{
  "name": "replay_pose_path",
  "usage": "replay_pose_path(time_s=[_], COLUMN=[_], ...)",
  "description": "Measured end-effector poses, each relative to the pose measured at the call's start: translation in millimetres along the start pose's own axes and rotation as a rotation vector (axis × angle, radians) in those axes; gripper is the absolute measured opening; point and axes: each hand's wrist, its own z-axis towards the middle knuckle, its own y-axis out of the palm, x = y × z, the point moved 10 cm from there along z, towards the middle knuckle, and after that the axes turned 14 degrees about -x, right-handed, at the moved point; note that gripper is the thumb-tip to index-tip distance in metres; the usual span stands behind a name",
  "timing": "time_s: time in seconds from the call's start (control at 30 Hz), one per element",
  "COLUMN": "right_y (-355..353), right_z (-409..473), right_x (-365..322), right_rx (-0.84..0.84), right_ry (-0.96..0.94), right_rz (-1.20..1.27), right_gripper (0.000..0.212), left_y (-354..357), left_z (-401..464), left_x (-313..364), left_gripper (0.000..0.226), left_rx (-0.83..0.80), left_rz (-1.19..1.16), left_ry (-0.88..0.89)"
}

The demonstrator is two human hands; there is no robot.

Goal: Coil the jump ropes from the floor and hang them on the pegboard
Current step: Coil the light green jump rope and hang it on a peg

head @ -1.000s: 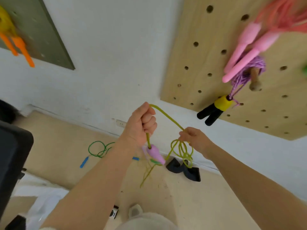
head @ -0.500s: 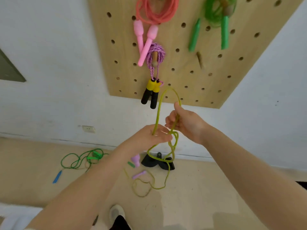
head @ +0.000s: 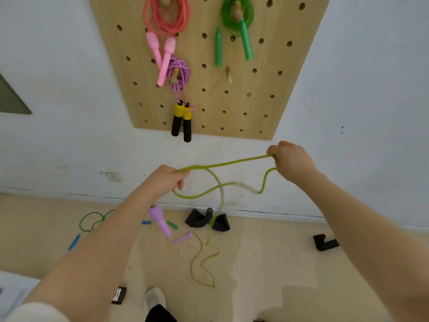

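Up front, the left hand curls tight round a thin, olive-green cord jump rope, while the right hand, at its three o'clock, pinches the same strand, pulled taut between them. Slack loops sag below, and one smooth lilac plastic handle dangles under the left wrist. The rest trails in limp waves on the beige floor. At twelve o'clock the holed plywood pegboard carries coiled pink, purple and green ropes.
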Motion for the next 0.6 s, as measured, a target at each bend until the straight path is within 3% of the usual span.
replay_pose_path(time_s=[0.07,0.13,0.2,0.27,0.33,0.43,0.53,0.6], right_y=[8,14,14,4,-19,-49,-19,15], right_z=[-4,-6,-10,-15,-19,-22,-14,-14], right_x=[19,19,5,-8,-6,4,24,34], right_rx=[-0.052,-0.095,-0.097,-0.068,0.059,0.19,0.006,-0.149], right_ry=[0.066,0.083,0.083,0.058,0.044,0.049,0.125,0.184], right_rz=[0.097,0.509,1.001,1.293,1.185,0.654,0.626,0.721], right_gripper=[0.027,0.023,0.026,0.032,0.036,0.035,0.035,0.039], left_y=[1,11,19,17,12,31,45,46], left_z=[3,8,11,9,7,-4,-21,-34], left_x=[-15,-17,1,26,34,48,78,101], left_gripper=[0.041,0.045,0.051,0.039,0.02,0.03,0.04,0.031], left_rx=[0.005,0.017,0.071,0.157,0.159,-0.097,-0.353,-0.471], left_rz=[0.097,0.201,0.32,0.312,-0.011,-0.486,-0.712,-0.849], left_ry=[-0.149,-0.192,-0.133,-0.025,0.066,0.161,0.336,0.516])
